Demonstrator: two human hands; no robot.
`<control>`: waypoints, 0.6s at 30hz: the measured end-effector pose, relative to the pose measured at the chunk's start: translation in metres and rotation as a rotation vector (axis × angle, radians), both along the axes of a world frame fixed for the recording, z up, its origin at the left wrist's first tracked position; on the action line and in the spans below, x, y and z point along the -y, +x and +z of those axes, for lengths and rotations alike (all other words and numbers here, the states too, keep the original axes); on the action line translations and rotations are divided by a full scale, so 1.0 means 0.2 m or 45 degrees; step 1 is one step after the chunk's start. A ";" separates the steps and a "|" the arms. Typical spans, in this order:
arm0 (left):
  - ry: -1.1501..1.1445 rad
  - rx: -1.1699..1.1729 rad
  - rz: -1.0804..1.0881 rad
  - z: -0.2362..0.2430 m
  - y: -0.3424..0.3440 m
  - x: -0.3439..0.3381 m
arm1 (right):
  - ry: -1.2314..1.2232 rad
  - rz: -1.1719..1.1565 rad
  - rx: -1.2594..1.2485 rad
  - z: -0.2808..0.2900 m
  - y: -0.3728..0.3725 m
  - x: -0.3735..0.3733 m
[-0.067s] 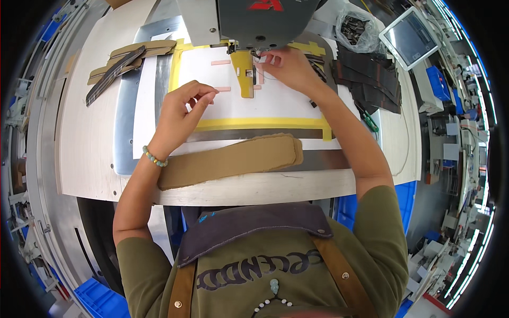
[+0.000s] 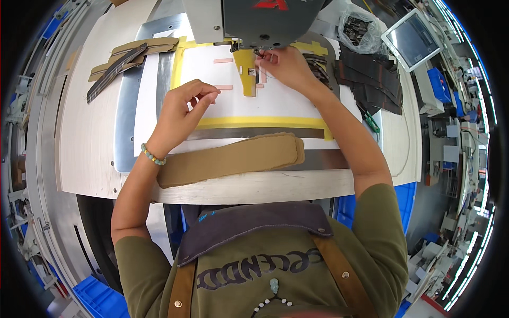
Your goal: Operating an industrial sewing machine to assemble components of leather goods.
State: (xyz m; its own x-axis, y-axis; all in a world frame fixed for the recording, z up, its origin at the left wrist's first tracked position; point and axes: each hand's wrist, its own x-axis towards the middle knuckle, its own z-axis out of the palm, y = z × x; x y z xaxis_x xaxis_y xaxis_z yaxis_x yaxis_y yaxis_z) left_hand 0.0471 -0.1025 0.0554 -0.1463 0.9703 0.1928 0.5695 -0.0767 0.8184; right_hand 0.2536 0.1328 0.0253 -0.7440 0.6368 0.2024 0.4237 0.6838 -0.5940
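My right hand (image 2: 286,66) reaches under the dark sewing machine head (image 2: 265,24). Its thumb and forefinger are pinched beside the needle area, and a thin thread-like line shows by them; what they hold is too small to make out. A yellow plate (image 2: 246,77) with small slots lies left of these fingertips, on the white work sheet (image 2: 222,106). My left hand (image 2: 183,108), with a beaded bracelet on its wrist, hovers at the sheet's left side. Its thumb and forefinger tips are together near a pink strip (image 2: 225,87); anything between them is hidden.
Stacked brown fabric pieces (image 2: 233,159) lie along the front edge. More brown strips (image 2: 143,50) and a dark striped strip (image 2: 114,74) rest at left. Dark fabric pieces (image 2: 368,77), a bag of scraps (image 2: 359,29), a green-handled tool (image 2: 371,123) and a screen (image 2: 412,40) occupy the right.
My right fingertips have shifted slightly left, closer to the yellow plate. My left hand keeps its pose. The whole view has moved a little.
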 end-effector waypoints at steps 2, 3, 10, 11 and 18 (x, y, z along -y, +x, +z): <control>-0.011 -0.069 -0.046 0.04 -0.02 0.03 | 0.016 -0.013 -0.038 -0.02 0.00 -0.01; -0.022 -0.057 -0.044 0.04 -0.03 0.03 | 0.160 -0.021 0.010 -0.02 0.04 -0.05; -0.081 -0.315 0.077 0.06 -0.24 0.14 | 0.356 -0.134 0.233 0.23 0.45 -0.06; -0.090 -0.287 0.089 0.06 -0.25 0.14 | 0.352 -0.128 0.230 0.26 0.49 -0.06; -0.006 1.035 -1.171 0.39 0.24 0.24 | 0.222 -0.004 0.124 0.24 0.48 0.10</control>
